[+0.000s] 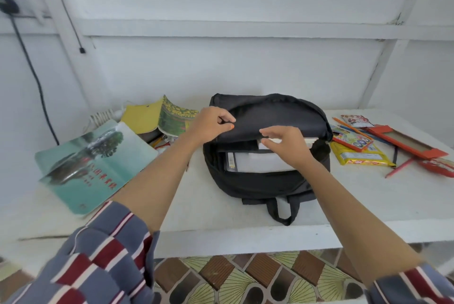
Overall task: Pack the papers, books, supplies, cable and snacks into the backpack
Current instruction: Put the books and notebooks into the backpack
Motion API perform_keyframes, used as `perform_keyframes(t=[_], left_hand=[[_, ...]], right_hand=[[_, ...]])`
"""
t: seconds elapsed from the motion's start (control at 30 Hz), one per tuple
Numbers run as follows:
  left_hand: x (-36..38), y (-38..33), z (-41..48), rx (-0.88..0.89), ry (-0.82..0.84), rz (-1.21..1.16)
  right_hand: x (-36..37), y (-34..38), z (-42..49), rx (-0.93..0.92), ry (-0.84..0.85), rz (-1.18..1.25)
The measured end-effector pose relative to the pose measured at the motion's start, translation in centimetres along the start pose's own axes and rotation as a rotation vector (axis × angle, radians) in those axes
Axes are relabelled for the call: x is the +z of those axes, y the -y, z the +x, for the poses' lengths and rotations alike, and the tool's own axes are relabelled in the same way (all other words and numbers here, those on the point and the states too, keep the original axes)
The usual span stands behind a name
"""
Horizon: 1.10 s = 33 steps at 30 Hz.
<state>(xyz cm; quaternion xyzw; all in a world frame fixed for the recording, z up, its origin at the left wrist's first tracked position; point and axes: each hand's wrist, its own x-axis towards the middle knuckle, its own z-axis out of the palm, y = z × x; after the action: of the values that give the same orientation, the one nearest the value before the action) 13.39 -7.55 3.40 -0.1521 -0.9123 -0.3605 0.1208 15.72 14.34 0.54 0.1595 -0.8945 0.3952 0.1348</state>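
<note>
Striped sleeve (98,254) nearest; left hand (211,123) pinches backpack flap (270,117), right hand (287,144) alongside.

White table (208,205) w/ patterned floor tiles (245,276) below; white wall (245,63).
</note>
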Motion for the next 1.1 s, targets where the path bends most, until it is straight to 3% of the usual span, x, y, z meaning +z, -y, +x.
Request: perform_keyframes(t=[0.4,0.63,0.8,0.93,1.1], left_hand=[[-10.5,7.6,-12.9,-0.411,-0.380,0.122],[-15.0,12.1,-19.5,-0.676,-0.574,0.129],[-18.1,16.3,-21.2,-0.836,-0.509,0.163],[-19.5,18.3,-21.5,-1.023,-0.330,-0.047],[-19.6,19.9,-21.6,-1.044,-0.257,-0.199]], right_hand=[[9.0,11.6,2.4,-0.253,0.312,0.105],[16.6,16.4,4.6,-0.210,0.454,0.287],[21.2,18.8,7.4,-0.221,0.434,0.243],[23.6,19.8,9.2,-0.233,0.419,0.122],[25.7,20.0,11.2,-0.223,0.507,0.051]])
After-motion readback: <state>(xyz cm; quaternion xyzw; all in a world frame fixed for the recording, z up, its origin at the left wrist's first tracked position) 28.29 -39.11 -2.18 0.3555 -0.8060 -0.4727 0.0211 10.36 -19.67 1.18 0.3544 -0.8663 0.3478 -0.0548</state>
